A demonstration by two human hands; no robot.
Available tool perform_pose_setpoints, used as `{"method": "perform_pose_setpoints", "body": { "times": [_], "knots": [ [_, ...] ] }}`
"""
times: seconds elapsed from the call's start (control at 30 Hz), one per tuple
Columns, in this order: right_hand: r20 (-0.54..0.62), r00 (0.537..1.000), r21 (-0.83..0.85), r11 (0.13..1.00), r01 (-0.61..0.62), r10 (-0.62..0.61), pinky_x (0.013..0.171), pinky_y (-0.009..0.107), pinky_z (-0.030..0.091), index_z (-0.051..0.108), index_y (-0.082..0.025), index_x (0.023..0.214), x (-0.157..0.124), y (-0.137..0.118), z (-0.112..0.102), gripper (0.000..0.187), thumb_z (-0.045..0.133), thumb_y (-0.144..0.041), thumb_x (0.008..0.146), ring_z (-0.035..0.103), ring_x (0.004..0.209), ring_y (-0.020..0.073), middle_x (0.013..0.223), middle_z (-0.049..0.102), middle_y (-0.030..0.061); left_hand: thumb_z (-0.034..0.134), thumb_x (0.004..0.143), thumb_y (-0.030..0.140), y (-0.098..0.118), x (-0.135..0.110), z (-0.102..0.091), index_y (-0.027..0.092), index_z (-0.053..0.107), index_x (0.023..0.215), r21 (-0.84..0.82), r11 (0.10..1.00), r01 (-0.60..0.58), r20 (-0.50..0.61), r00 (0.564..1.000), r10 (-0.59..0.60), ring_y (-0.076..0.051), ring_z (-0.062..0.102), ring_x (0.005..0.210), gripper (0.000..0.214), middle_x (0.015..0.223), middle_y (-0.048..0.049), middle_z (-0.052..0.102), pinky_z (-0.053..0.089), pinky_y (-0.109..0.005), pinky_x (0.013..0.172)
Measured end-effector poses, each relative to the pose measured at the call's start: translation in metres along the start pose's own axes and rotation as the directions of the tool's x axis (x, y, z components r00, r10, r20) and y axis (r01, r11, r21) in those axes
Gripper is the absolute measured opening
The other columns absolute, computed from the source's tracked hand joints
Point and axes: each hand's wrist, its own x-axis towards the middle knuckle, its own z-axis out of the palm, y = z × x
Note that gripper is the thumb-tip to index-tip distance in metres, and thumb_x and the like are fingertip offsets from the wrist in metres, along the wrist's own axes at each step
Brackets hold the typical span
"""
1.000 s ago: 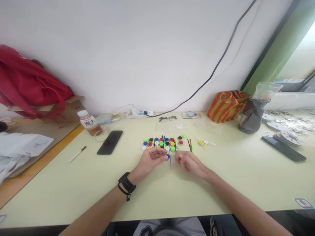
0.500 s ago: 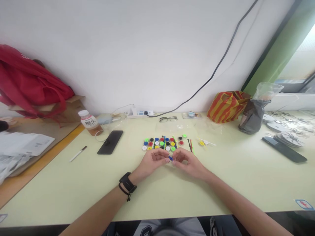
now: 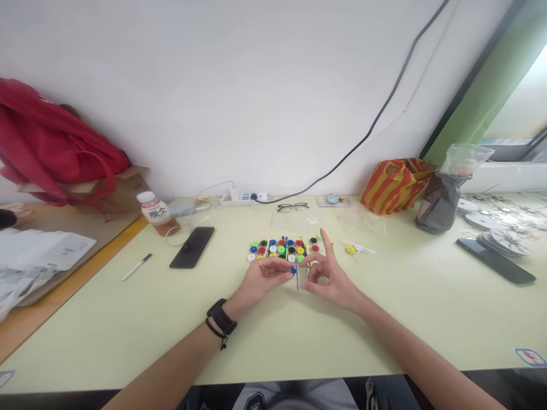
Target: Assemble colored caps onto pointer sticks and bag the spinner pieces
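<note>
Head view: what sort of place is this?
Probably an indoor handwork table: rows of small coloured discs, a blue piece in the left hand, a power strip by the wall.

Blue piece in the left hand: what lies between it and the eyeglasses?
In the head view, coloured discs with thin strips among them lie between the blue piece and the eyeglasses, with clear plastic nearer the eyeglasses.

Bright, even light, overexposed window (image 3: 521,108) at right, faint shadow beside cable (image 3: 368,134), wide-angle distortion toward edges
</note>
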Motion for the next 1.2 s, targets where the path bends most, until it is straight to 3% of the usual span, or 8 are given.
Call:
{"method": "perform_pose_setpoints", "body": {
  "times": [0.13,0.2,0.23,0.27,0.3,0.37,0.63,1.2],
  "knots": [
    [0.004,1.0,-0.016,1.0,0.003,-0.003,0.072,0.034,0.054,-0.004,-0.043,0.164,0.0,0.0,0.001,0.117,0.081,-0.035,0.083,0.059,0.072,0.0127,0.119,0.059,0.0039,0.093,0.074,0.032,-0.001,0.0,-0.001,0.017,0.081,0.097,-0.014,1.0,-0.006,0.01,1.0,0.006,-0.022,0.074,0.095,0.03,0.102,-0.0091,0.079,0.06,-0.036,0.092],
    [0.019,1.0,-0.071,0.997,-0.004,0.005,0.067,0.031,0.049,0.044,-0.034,0.149,0.0,0.001,-0.002,0.076,0.081,-0.04,0.083,0.055,0.07,0.013,0.105,0.06,0.0019,0.093,0.074,0.032,-0.002,0.0,-0.001,0.017,0.081,0.097,-0.017,1.0,-0.013,0.014,1.0,0.013,-0.022,0.074,0.095,0.03,0.103,-0.0091,0.079,0.059,-0.036,0.093],
    [0.038,0.999,-0.108,0.994,-0.013,0.018,0.062,0.029,0.044,0.063,-0.027,0.122,0.0,0.001,-0.004,0.044,0.078,-0.045,0.085,0.05,0.065,0.0125,0.09,0.058,0.0,0.093,0.074,0.032,-0.002,0.0,-0.001,0.016,0.081,0.096,-0.017,1.0,-0.012,0.014,1.0,0.013,-0.022,0.074,0.096,0.03,0.102,-0.0091,0.079,0.06,-0.036,0.093],
    [0.062,0.997,-0.137,0.99,-0.027,0.036,0.057,0.028,0.037,0.066,-0.022,0.09,0.001,0.001,-0.006,0.029,0.073,-0.05,0.088,0.043,0.06,0.0118,0.075,0.051,-0.002,0.093,0.074,0.032,-0.003,0.0,-0.001,0.016,0.081,0.096,-0.016,1.0,-0.009,0.014,1.0,0.009,-0.023,0.074,0.096,0.03,0.102,-0.0091,0.079,0.06,-0.036,0.092],
    [0.086,0.995,-0.153,0.987,-0.042,0.056,0.054,0.028,0.03,0.055,-0.02,0.067,0.001,0.001,-0.008,0.044,0.067,-0.054,0.092,0.034,0.056,0.0112,0.064,0.039,-0.0035,0.093,0.074,0.032,-0.004,0.0,-0.001,0.016,0.081,0.096,-0.014,1.0,-0.004,0.014,1.0,0.004,-0.023,0.074,0.096,0.03,0.101,-0.0092,0.079,0.06,-0.036,0.092],
    [0.121,0.989,-0.144,0.987,-0.065,0.083,0.053,0.03,0.019,0.03,-0.021,0.054,0.002,0.001,-0.011,0.063,0.056,-0.06,0.097,0.02,0.055,0.0109,0.058,0.022,-0.0047,0.093,0.074,0.032,-0.004,0.0,-0.001,0.016,0.08,0.096,-0.017,1.0,0.008,0.015,1.0,-0.007,-0.023,0.074,0.095,0.03,0.101,-0.0093,0.079,0.061,-0.036,0.09],
    [0.072,0.997,-0.061,0.998,-0.035,0.039,0.072,0.032,0.047,0.056,-0.023,0.085,0.003,-0.007,0.0,0.035,0.073,-0.053,0.089,0.054,0.073,0.0157,0.085,0.062,0.0015,0.093,0.074,0.031,0.001,-0.002,0.001,0.016,0.078,0.097,-0.029,0.999,0.027,0.059,0.998,-0.025,-0.021,0.075,0.093,0.032,0.1,-0.0086,0.079,0.06,-0.034,0.09],
    [0.257,0.961,-0.236,0.971,-0.037,0.099,0.063,0.027,0.041,0.06,-0.021,0.089,0.001,-0.006,-0.007,0.031,0.066,-0.05,0.096,0.049,0.071,0.0147,0.079,0.057,-0.0003,0.086,0.084,0.034,0.004,-0.005,0.003,0.014,0.07,0.095,-0.046,0.99,0.132,0.233,0.965,-0.118,-0.02,0.076,0.086,0.028,0.093,-0.0085,0.078,0.061,-0.031,0.082]
  ]
}}
